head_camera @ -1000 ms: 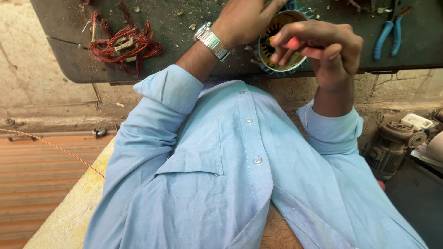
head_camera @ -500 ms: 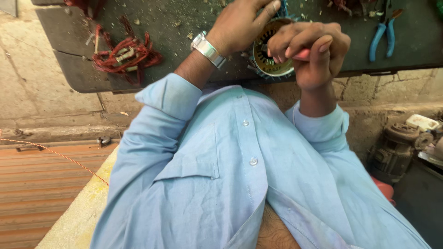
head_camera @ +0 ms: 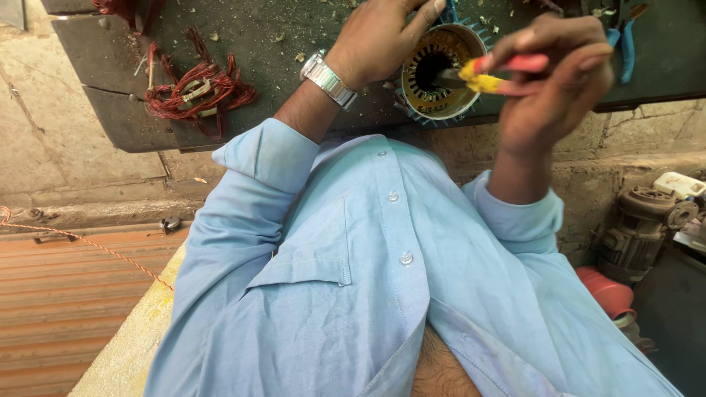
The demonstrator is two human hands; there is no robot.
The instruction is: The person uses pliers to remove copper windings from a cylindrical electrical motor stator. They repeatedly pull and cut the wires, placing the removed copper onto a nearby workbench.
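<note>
We look down on a dark, littered bench set against a rough stone wall. A round motor stator sits at the bench's near edge. Our left hand, watch on its wrist, rests curled on the stator's rim. Our right hand is closed around a red-and-yellow tool handle, its tip inside the bore. A tangle of red copper wire lies well to the left.

blue pliers cut off by top edge, behind right hand.
</note>
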